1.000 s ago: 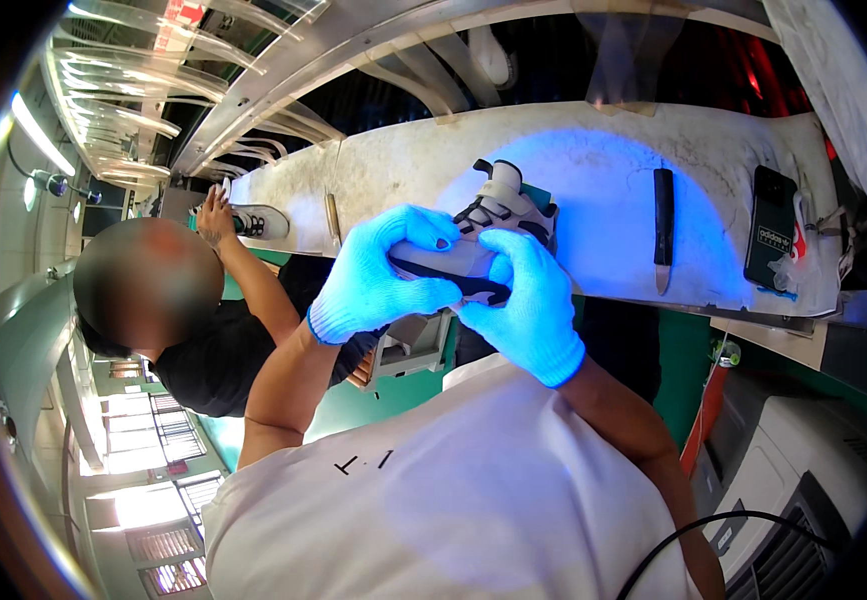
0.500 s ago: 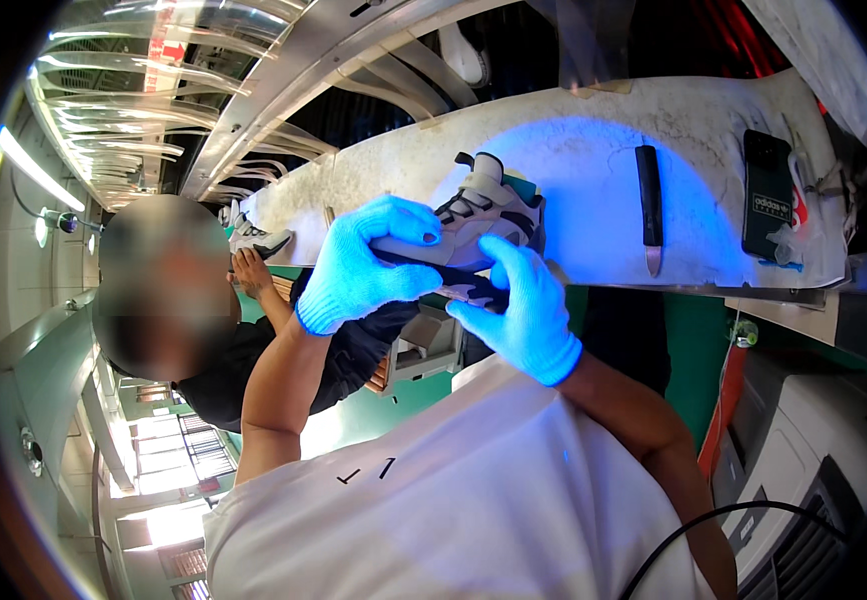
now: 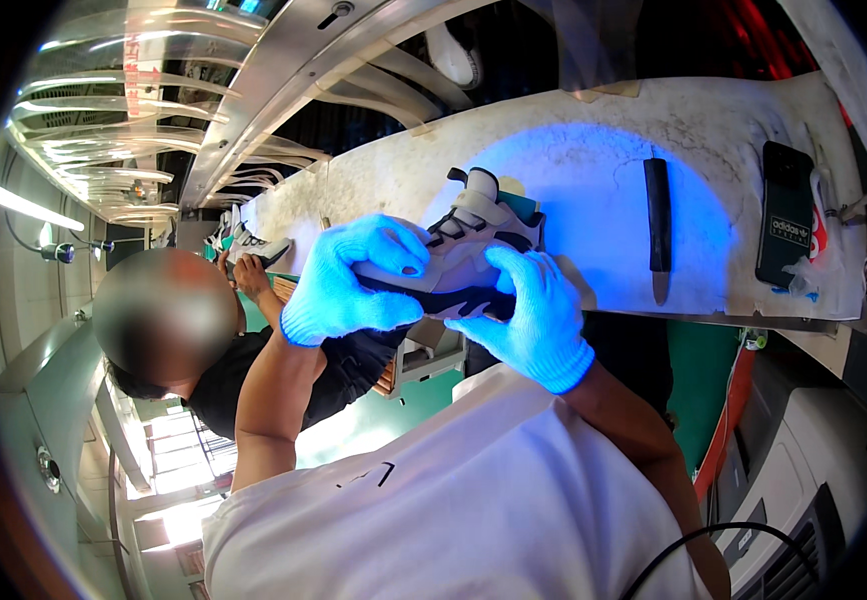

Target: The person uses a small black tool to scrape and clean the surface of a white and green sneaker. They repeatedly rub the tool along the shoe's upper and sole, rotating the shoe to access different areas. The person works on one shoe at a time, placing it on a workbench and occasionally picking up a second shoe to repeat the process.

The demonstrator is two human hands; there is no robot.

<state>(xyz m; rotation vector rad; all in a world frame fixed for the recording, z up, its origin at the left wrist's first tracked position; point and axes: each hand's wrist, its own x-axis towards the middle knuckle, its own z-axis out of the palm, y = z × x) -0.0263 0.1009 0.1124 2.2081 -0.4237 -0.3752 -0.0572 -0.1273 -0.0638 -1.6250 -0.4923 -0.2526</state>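
- Sneaker (image 3: 463,245), grey and white, probably light, soft upper over stiffer dark sole
- Clamped between gloved left hand (image 3: 353,280) and right hand (image 3: 533,315), best gripped along sole

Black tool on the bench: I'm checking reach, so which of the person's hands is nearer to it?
Right. The right hand grips the shoe just left of the black tool; the left hand holds the shoe's far side.

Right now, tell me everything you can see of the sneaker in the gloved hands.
The sneaker is light grey and white with dark laces, a dark sole edge and a padded collar with a heel tab. It lies tilted above the blue-lit workbench, heel toward the bench. The left hand wraps its toe end; the right hand grips the sole side.
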